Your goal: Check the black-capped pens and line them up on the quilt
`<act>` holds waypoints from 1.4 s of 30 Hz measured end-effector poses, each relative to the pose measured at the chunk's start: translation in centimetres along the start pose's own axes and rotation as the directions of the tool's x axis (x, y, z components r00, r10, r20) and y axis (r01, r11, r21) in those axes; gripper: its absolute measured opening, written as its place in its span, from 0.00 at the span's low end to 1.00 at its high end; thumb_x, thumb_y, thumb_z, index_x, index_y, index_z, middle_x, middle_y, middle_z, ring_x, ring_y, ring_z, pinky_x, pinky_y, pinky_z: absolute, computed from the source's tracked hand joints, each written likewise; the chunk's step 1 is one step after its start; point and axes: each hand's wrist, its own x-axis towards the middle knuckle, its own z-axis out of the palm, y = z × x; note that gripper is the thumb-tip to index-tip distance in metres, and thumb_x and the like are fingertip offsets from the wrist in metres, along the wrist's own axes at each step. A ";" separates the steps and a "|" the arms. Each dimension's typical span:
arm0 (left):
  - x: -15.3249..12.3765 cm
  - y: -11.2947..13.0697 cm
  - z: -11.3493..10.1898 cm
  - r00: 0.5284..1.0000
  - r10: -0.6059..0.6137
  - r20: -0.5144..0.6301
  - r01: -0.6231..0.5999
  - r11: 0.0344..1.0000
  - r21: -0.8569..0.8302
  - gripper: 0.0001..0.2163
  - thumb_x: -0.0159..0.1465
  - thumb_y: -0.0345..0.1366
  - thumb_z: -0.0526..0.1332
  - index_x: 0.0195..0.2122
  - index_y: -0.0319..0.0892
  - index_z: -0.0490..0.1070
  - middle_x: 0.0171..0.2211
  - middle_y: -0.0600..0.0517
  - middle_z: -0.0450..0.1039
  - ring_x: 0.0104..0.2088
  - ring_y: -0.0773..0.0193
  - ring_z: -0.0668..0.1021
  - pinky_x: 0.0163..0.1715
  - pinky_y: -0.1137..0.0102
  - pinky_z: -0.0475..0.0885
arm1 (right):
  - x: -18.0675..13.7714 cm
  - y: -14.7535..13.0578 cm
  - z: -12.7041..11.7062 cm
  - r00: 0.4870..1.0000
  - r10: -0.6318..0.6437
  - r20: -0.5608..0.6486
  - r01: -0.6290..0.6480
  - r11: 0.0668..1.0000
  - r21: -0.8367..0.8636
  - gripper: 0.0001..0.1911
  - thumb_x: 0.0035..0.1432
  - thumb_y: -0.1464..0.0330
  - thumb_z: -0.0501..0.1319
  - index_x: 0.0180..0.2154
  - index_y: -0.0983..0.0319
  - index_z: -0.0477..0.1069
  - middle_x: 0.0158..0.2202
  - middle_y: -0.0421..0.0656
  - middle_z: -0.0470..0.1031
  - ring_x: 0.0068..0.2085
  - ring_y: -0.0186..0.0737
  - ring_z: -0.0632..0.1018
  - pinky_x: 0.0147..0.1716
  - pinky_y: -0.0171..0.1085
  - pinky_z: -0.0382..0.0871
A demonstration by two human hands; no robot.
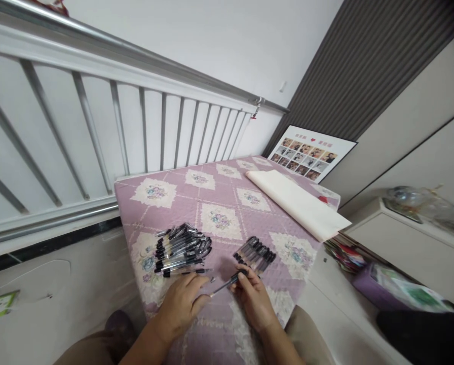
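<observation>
A black-capped pen (227,283) lies between my two hands over a purple floral cloth (227,203) on a low table. My left hand (181,304) pinches the pen's tip end. At the capped end, the curled fingers of my right hand (254,299) grip it. Just beyond my left hand is a heap of several similar pens (181,247). A smaller row of pens (255,252) lies side by side beyond my right hand. One loose pen refill (191,272) rests near my left fingers.
A folded cream sheet (297,203) lies at the table's far right. A framed photo collage (308,153) leans on the wall behind. White railing bars (116,132) run along the left. Books, a purple box (367,281) and a white cabinet (402,238) stand to the right.
</observation>
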 end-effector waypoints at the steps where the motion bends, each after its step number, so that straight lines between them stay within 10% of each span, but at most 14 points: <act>1: 0.0 -0.1 0.0 1.000 0.007 -0.012 -0.007 1.000 0.006 0.12 0.63 0.36 0.55 0.47 0.45 0.67 0.40 0.49 0.71 0.41 0.58 0.73 0.41 0.65 0.68 | 0.0 -0.5 -0.9 0.999 -0.005 -0.040 0.005 1.000 -0.011 0.18 0.47 0.59 0.68 0.40 0.57 0.72 0.26 0.36 0.70 0.25 0.31 0.70 0.27 0.33 0.65; 13: 0.2 -0.3 0.4 1.000 -0.025 -0.013 0.025 0.999 0.020 0.09 0.65 0.35 0.52 0.42 0.45 0.69 0.35 0.51 0.72 0.36 0.61 0.74 0.37 0.68 0.67 | 3.8 -6.9 -12.2 0.921 -0.082 -0.381 -0.155 0.820 -0.551 0.25 0.48 0.59 0.60 0.48 0.61 0.68 0.19 0.36 0.70 0.20 0.37 0.71 0.19 0.35 0.66; 29: 0.5 -0.5 0.6 0.992 -0.051 -0.115 0.057 0.997 0.045 0.10 0.65 0.35 0.51 0.42 0.45 0.70 0.38 0.49 0.73 0.39 0.60 0.74 0.39 0.66 0.69 | 6.6 -5.0 -12.3 0.899 -0.304 -0.316 -0.167 0.428 -0.888 0.23 0.47 0.60 0.58 0.45 0.61 0.70 0.24 0.39 0.75 0.27 0.42 0.75 0.27 0.37 0.64; 42: 1.0 -1.2 0.3 0.972 -0.163 -0.172 0.197 0.960 0.199 0.11 0.64 0.28 0.52 0.42 0.44 0.72 0.39 0.49 0.72 0.41 0.58 0.72 0.43 0.63 0.67 | 3.1 -3.8 -7.7 0.875 -0.439 -0.207 0.045 0.498 -0.866 0.21 0.52 0.57 0.55 0.44 0.62 0.69 0.34 0.46 0.77 0.34 0.44 0.76 0.34 0.39 0.69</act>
